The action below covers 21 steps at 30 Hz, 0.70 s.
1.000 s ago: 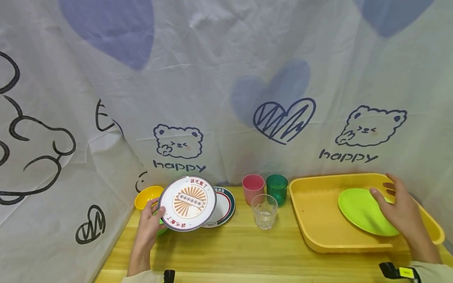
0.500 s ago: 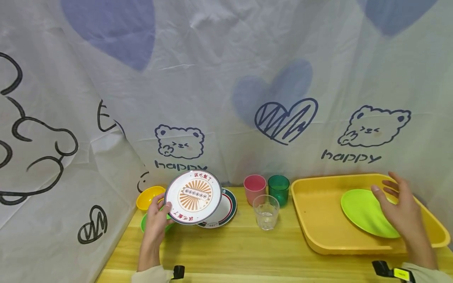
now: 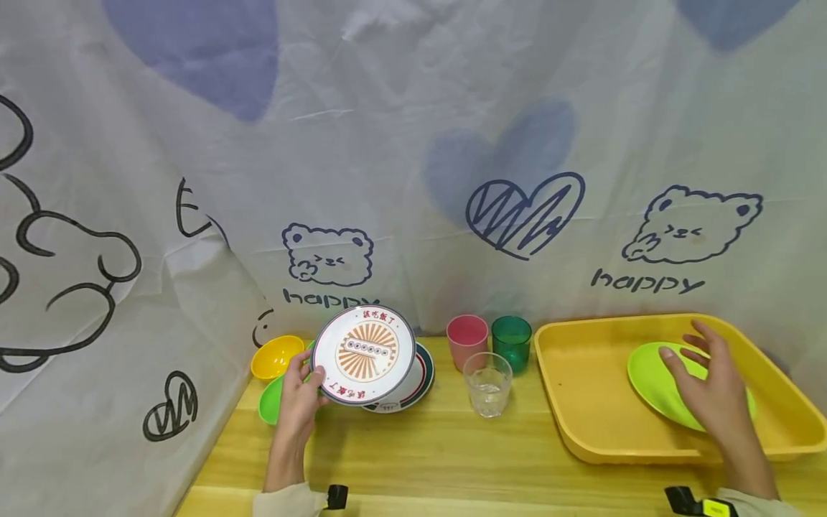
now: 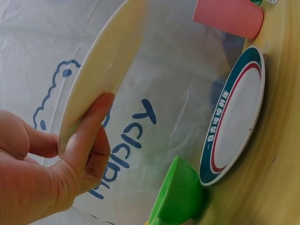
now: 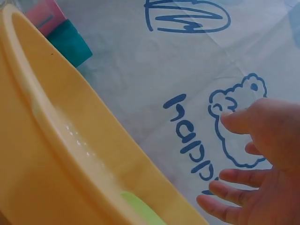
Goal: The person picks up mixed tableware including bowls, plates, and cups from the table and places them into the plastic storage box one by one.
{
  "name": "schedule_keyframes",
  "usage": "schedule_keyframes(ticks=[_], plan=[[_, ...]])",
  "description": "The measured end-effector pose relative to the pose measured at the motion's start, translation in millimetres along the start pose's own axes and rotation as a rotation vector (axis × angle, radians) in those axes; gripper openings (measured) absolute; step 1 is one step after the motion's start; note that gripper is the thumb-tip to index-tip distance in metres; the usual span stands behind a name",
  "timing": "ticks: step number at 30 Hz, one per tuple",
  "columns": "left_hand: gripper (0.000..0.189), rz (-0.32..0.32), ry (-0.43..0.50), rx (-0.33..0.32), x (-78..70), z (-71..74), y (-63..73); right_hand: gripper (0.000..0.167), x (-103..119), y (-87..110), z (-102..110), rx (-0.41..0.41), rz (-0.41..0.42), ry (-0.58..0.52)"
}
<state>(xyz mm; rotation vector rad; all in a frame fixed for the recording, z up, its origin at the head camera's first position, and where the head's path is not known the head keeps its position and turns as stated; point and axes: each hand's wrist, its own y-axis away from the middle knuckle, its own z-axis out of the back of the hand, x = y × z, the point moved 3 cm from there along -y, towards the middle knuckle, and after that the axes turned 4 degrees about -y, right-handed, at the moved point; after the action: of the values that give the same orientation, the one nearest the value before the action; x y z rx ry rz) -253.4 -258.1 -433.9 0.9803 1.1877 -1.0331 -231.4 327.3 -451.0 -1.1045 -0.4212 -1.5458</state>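
My left hand [image 3: 300, 398] pinches the left edge of a white plate [image 3: 363, 355] with an orange ray pattern and red characters, held tilted above the table. In the left wrist view the thumb and fingers grip the plate's rim [image 4: 98, 70]. Behind it a second plate [image 3: 413, 384] with a dark green and red border lies on the table, partly hidden. My right hand [image 3: 713, 388] hovers over the yellow tray [image 3: 581, 416] with fingers relaxed and nothing held. Below that hand a lime-green plate [image 3: 652, 380] lies in the tray.
Yellow bowl [image 3: 276, 357] and green bowl [image 3: 270, 402] stand at the table's left. A pink cup [image 3: 466, 341], a green cup [image 3: 512, 345] and a clear cup [image 3: 489, 388] stand between plates and tray. A printed cloth [image 3: 413, 179] hangs behind the wooden table [image 3: 439, 459].
My left hand has carried the white plate to the right and slightly up, uncovering more of the green bowl. My right hand has shifted a little left over the tray.
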Motion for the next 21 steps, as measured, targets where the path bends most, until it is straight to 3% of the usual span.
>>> schedule_keyframes(ticks=[12, 21], plan=[[0.048, -0.019, -0.009, 0.037, -0.5, -5.8, 4.5, 0.077, 20, 2.7, -12, 0.075, -0.024, -0.024], [0.046, -0.045, 0.011, 0.060, -2.7, -14.9, 8.4, 0.073, 28, 9.7, -32, 0.117, 0.070, -0.088]])
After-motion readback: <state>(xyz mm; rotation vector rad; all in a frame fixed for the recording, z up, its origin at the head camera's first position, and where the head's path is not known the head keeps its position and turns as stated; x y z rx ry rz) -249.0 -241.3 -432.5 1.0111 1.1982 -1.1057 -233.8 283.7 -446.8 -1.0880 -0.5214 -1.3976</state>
